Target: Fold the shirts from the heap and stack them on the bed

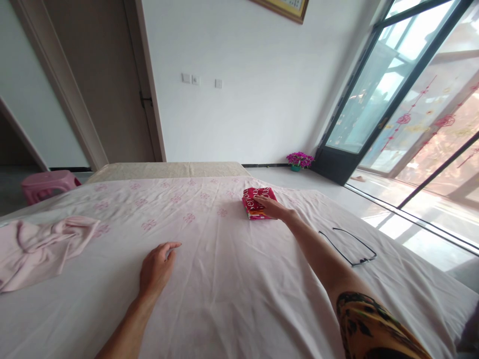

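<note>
A small folded stack of red cloth (pixel 257 193) with white lettering lies toward the far right of the sheet; orange and pink layers show at its near edge. On top of it rests my right hand (pixel 268 206), fingers stretched out over the cloth. My left hand (pixel 157 264) is apart from it, nearer to me and left of centre, with nothing in it. Its index finger points to the right and the other fingers are loosely bent. Under both hands spreads a pale pink sheet (pixel 209 279) with flower prints and soft creases.
Eyeglasses (pixel 361 260) lie right of my right forearm. A crumpled pink cloth (pixel 48 249) is at the left edge. Beyond the sheet are a beige-covered surface (pixel 168 170), a pink stool (pixel 50 180), a pot of purple flowers (pixel 299 159) and a glass door (pixel 359 99).
</note>
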